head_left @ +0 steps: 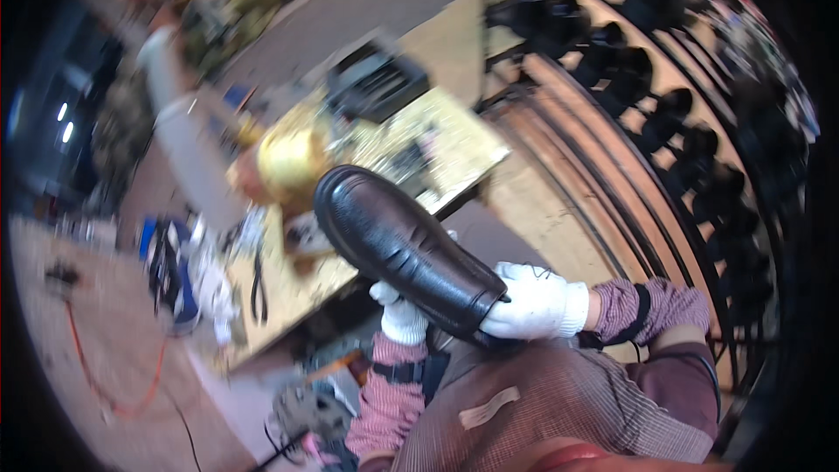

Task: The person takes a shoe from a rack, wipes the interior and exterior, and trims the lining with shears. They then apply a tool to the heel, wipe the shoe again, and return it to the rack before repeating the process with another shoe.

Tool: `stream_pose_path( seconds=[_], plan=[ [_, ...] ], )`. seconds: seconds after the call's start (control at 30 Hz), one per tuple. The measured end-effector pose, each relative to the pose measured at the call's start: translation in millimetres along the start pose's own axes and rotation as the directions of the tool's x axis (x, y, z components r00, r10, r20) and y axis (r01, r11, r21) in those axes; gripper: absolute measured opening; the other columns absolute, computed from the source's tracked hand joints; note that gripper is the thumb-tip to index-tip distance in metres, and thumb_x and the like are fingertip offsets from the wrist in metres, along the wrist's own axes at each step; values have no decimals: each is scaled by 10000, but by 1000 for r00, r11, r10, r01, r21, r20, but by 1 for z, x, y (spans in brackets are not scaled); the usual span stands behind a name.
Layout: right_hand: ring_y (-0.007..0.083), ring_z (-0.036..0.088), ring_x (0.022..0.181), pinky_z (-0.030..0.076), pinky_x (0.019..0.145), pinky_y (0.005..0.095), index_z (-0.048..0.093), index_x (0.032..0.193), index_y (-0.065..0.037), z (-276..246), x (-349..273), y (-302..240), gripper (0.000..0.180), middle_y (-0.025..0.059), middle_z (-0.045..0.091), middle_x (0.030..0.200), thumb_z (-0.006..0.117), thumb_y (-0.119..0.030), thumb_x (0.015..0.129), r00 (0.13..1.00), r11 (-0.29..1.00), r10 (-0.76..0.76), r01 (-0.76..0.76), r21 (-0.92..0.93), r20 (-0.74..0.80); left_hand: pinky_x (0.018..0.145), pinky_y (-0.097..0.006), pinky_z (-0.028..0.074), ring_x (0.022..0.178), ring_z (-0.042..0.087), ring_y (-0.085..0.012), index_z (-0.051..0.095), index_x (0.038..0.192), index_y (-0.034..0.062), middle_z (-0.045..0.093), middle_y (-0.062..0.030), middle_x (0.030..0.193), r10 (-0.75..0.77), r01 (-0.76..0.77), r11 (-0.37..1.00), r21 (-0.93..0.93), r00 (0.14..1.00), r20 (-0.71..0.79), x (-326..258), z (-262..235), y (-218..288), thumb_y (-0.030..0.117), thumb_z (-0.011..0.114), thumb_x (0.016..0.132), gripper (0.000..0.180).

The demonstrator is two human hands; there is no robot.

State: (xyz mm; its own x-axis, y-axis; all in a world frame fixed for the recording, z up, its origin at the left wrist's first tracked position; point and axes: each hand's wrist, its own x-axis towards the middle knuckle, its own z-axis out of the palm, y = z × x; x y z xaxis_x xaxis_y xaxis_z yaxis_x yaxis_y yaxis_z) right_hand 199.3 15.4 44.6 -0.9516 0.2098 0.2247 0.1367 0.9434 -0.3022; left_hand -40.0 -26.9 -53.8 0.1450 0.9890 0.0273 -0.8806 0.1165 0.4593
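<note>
Head view: R hand (535, 301) grasps shoe (398, 240) at heel end; L hand (402, 313) at its side, grip can't tell. Shoe's held up nr bench (301, 294) near edge; looks shaped, what's left unclear.

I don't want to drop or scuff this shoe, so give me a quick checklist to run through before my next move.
1. Right hand on the dark brown shoe: ok, it holds the heel end.
2. Left hand gripping firmly: cannot tell; it is at the shoe's side, fingers partly hidden behind it.
3. Both hands gloved: ok, in white.
4. Shoe apart from the yellow spool: cannot tell; it sits close in the picture, but depth is unclear.
5. Worktable free of tools: not ok, a dark hand tool lies on it.
6. Sole checked for marks: cannot tell, it faces away.
</note>
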Motion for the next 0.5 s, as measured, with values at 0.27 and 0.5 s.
stream_pose_path(
  seconds=[0.27, 0.5],
  plan=[
    [299, 648, 772, 532, 681, 424, 723, 893, -84, -115, -71, -22, 229, 74, 707, 939, 713, -245, 730, 932, 920, -14, -130, -369, -363, 1234, -451, 298, 1441, 446, -333, 146, 1642, 6, 414, -238, 1581, -90, 85, 803, 590, 996, -21, 21, 79, -22, 798, 459, 932, 1109],
    [333, 619, 715, 486, 706, 471, 695, 821, -83, -196, -132, 13, 405, 101, 705, 907, 797, -463, 723, 703, 465, 316, -700, -541, -638, 1129, -469, 395, 1279, 563, -320, 276, 1643, 147, 504, -236, 1522, -117, 287, 753, 592, 944, -309, -8, 47, -10, 796, 421, 953, 959]
  ],
)
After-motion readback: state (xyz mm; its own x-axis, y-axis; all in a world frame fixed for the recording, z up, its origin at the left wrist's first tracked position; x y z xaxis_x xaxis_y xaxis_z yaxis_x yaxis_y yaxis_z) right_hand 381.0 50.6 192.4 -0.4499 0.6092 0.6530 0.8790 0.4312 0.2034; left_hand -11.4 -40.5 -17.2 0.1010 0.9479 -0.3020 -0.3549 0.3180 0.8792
